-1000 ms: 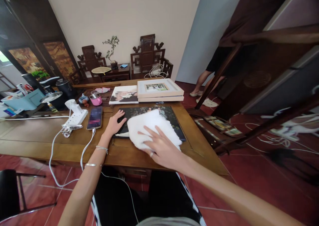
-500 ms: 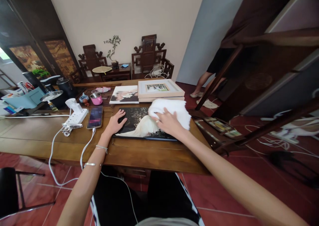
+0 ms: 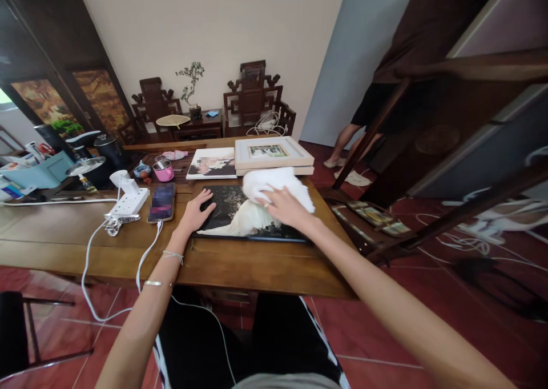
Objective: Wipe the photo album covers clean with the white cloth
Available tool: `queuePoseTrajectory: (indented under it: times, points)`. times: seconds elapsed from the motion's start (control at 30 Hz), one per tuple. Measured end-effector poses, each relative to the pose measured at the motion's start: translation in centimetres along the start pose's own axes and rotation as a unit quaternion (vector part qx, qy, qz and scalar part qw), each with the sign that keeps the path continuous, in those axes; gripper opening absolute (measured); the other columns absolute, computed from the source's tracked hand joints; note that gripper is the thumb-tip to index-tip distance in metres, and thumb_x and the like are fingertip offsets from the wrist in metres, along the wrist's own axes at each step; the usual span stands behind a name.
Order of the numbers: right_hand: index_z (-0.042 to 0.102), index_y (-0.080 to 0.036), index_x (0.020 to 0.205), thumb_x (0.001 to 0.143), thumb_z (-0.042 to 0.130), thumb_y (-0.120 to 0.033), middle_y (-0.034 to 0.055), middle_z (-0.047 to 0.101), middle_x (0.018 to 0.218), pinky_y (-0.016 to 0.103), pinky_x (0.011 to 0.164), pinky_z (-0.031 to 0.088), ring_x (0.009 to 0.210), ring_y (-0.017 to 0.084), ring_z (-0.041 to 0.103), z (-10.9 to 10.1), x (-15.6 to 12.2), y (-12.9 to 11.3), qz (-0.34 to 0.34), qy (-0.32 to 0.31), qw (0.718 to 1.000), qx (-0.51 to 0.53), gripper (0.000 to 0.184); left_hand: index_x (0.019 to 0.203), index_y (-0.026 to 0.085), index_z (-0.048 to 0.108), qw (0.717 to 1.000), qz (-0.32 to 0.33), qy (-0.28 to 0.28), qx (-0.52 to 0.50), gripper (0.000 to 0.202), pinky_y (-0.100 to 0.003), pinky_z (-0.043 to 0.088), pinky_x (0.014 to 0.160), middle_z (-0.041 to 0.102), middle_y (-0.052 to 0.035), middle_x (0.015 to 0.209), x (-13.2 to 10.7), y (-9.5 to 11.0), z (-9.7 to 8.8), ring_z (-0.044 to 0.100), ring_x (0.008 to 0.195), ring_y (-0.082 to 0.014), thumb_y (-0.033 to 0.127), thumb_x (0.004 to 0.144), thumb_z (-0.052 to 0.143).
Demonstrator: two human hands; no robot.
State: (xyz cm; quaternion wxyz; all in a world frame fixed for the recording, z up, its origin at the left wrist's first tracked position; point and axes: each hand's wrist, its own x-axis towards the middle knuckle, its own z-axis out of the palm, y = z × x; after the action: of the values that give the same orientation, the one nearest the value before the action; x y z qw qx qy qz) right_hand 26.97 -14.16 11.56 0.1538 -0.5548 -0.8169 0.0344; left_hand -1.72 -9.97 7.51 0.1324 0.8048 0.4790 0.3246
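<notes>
A dark photo panel (image 3: 257,229), showing a pale gown and blossoms, lies flat on the wooden table (image 3: 252,269) in front of me. Its left edge is under my left hand (image 3: 197,211), which rests with fingers spread and thumb apart. My right hand (image 3: 285,205) presses a fluffy white cloth (image 3: 299,190) against the panel's upper right area. The cloth bunches around the fingers and covers that part of the picture.
Behind the panel lie a white-edged photo print (image 3: 212,163) and stacked picture frames (image 3: 295,147). Leftward are a charging phone (image 3: 161,203), a power strip (image 3: 132,202), a pink cup (image 3: 163,171) and a blue bin (image 3: 47,171). A person (image 3: 363,109) stands beyond the wooden rack (image 3: 372,129).
My right hand has slid the white cloth left and slightly away from me over the panel. The left hand stays in place on the panel's edge.
</notes>
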Motion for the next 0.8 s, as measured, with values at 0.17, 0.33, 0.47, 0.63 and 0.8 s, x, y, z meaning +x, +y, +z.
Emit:
queuePoseTrajectory:
  times: [0.17,0.33,0.47,0.63,0.8]
  points:
    - [0.062,-0.012,0.125,0.099,0.027,-0.028,0.0198,0.064,0.128,0.049,0.098,0.041,0.12,0.036,0.057,-0.9,-0.8,4.0,0.069,0.011,0.997,-0.013,0.046,0.125,0.013,0.065,1.0,-0.006,0.009,-0.004,0.045,-0.04,0.032,0.118,0.057,-0.0119,0.139,0.0,-0.2,0.2,0.045,0.138,-0.0245,0.04,0.089,0.056]
    - [0.064,-0.011,0.124,0.096,0.035,-0.024,0.0214,0.058,0.137,0.07,0.106,0.026,0.143,0.04,0.028,0.2,-2.0,-0.3,0.005,-0.009,1.0,-0.01,0.042,0.124,0.013,0.065,1.0,-0.007,0.012,-0.003,0.044,-0.04,0.033,0.117,0.058,-0.0126,0.139,-0.1,0.1,0.1,0.046,0.137,-0.0239,0.039,0.089,0.056]
    - [0.068,-0.024,0.118,0.095,0.042,-0.022,0.0057,0.048,0.149,0.064,0.114,0.022,0.147,0.031,0.024,0.1,-5.6,-5.1,-0.109,-0.041,0.993,0.024,0.035,0.125,0.013,0.065,1.0,-0.003,0.009,0.0,0.044,-0.042,0.033,0.117,0.057,-0.0125,0.139,-0.1,0.3,-0.1,0.046,0.137,-0.0244,0.039,0.09,0.055]
    - [0.071,-0.02,0.101,0.093,0.042,-0.016,0.0076,0.048,0.149,0.065,0.116,0.019,0.148,0.031,0.022,-0.1,-11.1,-5.0,-0.167,-0.018,0.984,0.059,0.031,0.125,0.015,0.065,1.0,0.005,0.002,-0.006,0.045,-0.043,0.032,0.118,0.056,-0.0109,0.14,-0.1,0.3,0.1,0.045,0.138,-0.0257,0.041,0.091,0.054]
    - [0.068,-0.014,0.104,0.098,0.034,-0.025,0.0159,0.05,0.147,0.061,0.116,0.023,0.147,0.031,0.026,-0.4,-11.5,0.0,-0.027,0.0,0.999,0.019,0.036,0.124,0.014,0.066,1.0,0.009,0.004,-0.017,0.046,-0.042,0.031,0.118,0.057,-0.0116,0.14,-0.2,0.2,0.1,0.045,0.138,-0.0264,0.044,0.091,0.054]
